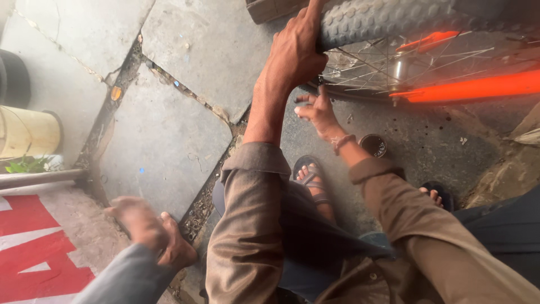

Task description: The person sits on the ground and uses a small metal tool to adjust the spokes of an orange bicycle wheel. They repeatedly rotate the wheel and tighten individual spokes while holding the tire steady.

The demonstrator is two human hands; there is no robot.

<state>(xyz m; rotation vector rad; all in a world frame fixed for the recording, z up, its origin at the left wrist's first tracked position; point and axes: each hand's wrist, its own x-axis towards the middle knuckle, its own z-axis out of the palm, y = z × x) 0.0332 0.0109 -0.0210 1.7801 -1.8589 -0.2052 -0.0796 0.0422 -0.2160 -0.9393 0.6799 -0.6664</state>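
Bicycle wheel (405, 62) occupies the upper right of the head view: a knobbly grey rubber tyre (382, 19) over a rim laced with thin metal spokes, with bright orange frame tubes (478, 87) crossing in front. It stands on rough, cracked stone paving (169, 129) whose slabs meet in dirt-filled joints.

The person's left hand (295, 53) is closed over the tyre's tread, fingers wrapped round its curved edge, forearm bare below a rolled brown sleeve (253, 169). The right hand (318, 112) sits just beneath the rim, fingers loosely spread and pointing toward the spokes; whether it pinches anything small is not clear at this angle. A band circles that wrist.

A small round dark dish (374, 145) rests on the ground just beside the right forearm. Sandalled feet (312, 180) show between the arms.

At lower left, a second person's hand (149, 228), blurred, in a grey sleeve, hangs over the paving near a red-and-white painted surface (34, 247). A pale yellow cylinder (28, 132) lies at the left edge.
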